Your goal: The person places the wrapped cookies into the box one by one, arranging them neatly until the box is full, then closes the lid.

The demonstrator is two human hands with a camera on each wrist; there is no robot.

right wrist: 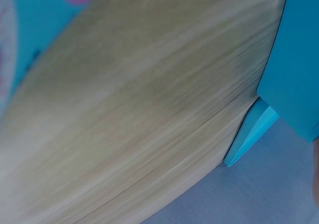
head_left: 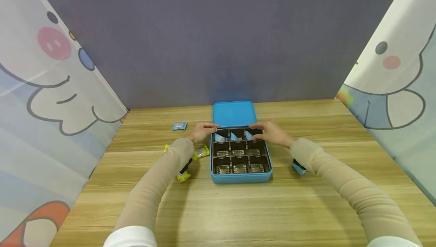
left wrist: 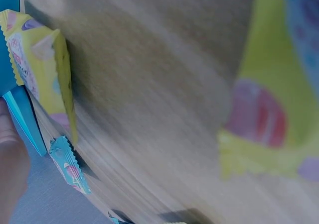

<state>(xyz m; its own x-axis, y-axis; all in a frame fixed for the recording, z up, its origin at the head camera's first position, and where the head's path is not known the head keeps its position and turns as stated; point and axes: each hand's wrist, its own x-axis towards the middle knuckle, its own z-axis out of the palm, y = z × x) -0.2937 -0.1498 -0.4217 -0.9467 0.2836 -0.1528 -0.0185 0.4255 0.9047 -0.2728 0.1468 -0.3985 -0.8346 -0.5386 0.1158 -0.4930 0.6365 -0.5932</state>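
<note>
A blue tin (head_left: 241, 179) with a dark divided insert stands on the table, its lid (head_left: 235, 113) tipped back behind it. Blue-wrapped candies lie in the back row: a left one (head_left: 220, 138), a middle one (head_left: 235, 137) and a right one (head_left: 249, 136). My left hand (head_left: 201, 131) touches the tin's back left corner with its fingertips. At the back right compartment, my right hand (head_left: 272, 133) has thumb and forefinger spread, the thumb beside the right candy. The left wrist view catches part of my left hand (left wrist: 12, 169) at the edge.
Yellow-wrapped candies lie left of the tin, one (head_left: 201, 152) close to it and another (head_left: 183, 177) nearer the front. A blue candy (head_left: 179, 126) sits at the back left, another (head_left: 299, 168) under the right forearm. A grey panel (head_left: 228, 42) rises behind the table.
</note>
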